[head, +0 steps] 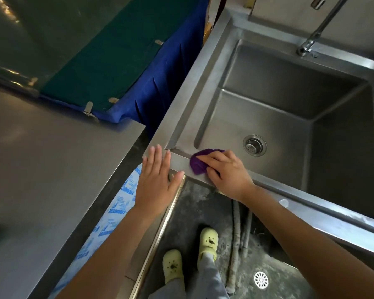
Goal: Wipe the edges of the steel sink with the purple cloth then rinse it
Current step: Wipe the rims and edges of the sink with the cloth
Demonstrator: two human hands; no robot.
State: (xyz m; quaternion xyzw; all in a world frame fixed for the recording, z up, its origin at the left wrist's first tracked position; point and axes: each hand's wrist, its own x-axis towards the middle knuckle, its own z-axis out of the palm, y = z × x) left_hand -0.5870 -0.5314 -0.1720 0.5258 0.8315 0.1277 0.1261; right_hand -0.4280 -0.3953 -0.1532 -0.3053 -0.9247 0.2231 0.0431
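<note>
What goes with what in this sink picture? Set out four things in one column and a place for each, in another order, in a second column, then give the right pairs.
1. purple cloth
2. left hand
3. drain strainer
4. tap

A. at the sink's far rim
B. in the basin floor
C. flat on the sink's near left corner
D. under the right hand on the near rim

Pairs: 1-D, 2-C, 3-B, 4-A

The right hand (pixel 227 171) covers most of the purple cloth (pixel 200 161). The tap (pixel 317 29) runs off the top edge. The sink (pixel 268 192) is cut off on the right. Blue writing on the plastic sheet (pixel 117 203) is too blurry to read.
</note>
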